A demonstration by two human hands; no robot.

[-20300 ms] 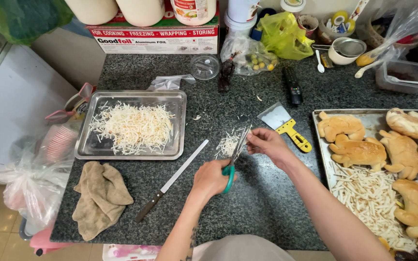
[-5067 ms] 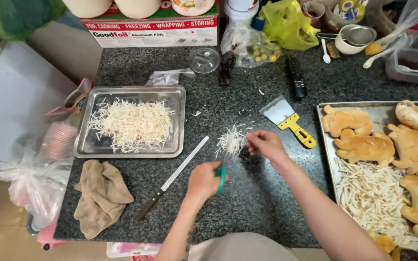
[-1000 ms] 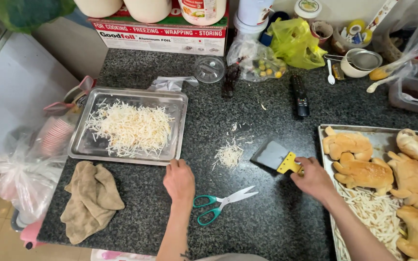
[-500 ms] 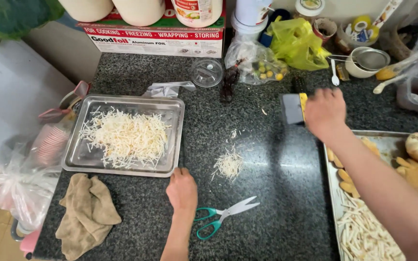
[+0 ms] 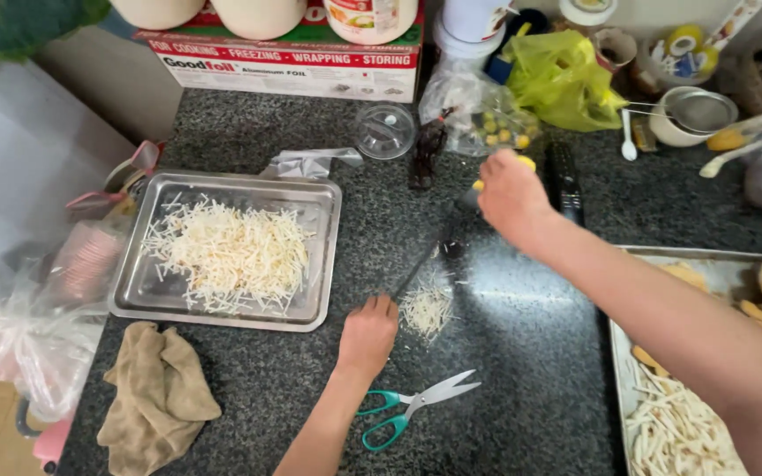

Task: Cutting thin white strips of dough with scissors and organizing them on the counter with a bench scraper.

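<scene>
1. Gripping the yellow-handled metal scraper, the right hand has closed fingers.
2. Left hand rests beside the small pile of pale shreds, fingers loosely curled, empty.

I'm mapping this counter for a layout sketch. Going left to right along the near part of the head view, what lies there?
Plastic bag → tan cloth → left hand → green-handled scissors → tray of shredded strips at the right edge.
</scene>
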